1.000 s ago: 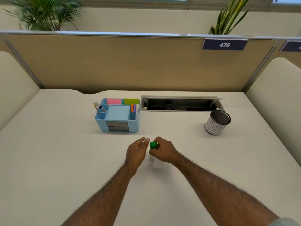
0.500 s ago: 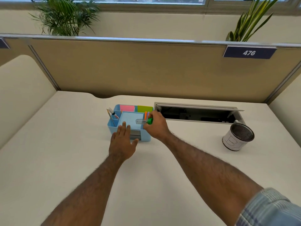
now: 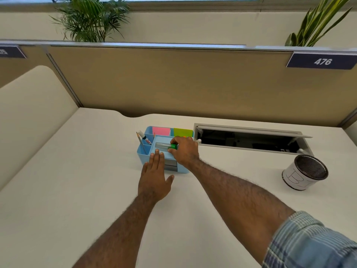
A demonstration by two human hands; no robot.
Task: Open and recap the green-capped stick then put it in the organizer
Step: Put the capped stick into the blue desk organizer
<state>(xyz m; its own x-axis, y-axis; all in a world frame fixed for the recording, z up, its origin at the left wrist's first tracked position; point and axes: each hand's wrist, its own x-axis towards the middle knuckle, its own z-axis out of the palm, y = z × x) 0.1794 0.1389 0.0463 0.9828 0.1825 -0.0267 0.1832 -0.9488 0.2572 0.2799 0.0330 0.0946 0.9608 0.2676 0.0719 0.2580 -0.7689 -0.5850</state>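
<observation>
Nearest the viewer, two bare forearms reached forward over the white desk point(image 3: 58, 180), the right one emerging from a blue plaid sleeve point(image 3: 313, 242); the left hand point(image 3: 154, 178) lay palm down with fingers extended and together, holding nothing, its fingertips point(image 3: 157, 151) touching the front edge of the light blue organizer point(image 3: 144, 153); the right hand point(image 3: 183, 149) was closed in a pinch on the green-capped stick point(image 3: 166, 146), thumb and fingers gripping the capped end; the stick lay roughly horizontal, cap on, its clear body pointing left over the organizer's large front compartment; whether it rested on the compartment floor could not be told; the organizer's left slots held a pencil point(image 3: 141, 142) and a white marker point(image 3: 144, 137), its rear slots pink notes point(image 3: 161, 130) and green notes point(image 3: 183, 132); to the right stood a mesh cup point(image 3: 305, 173), well apart from the organizer; behind it an open cable tray point(image 3: 247, 140); farther back, a tan partition point(image 3: 173, 82) bearing a sign point(image 3: 321, 61) reading 476; beyond it, two plants point(image 3: 90, 18).
</observation>
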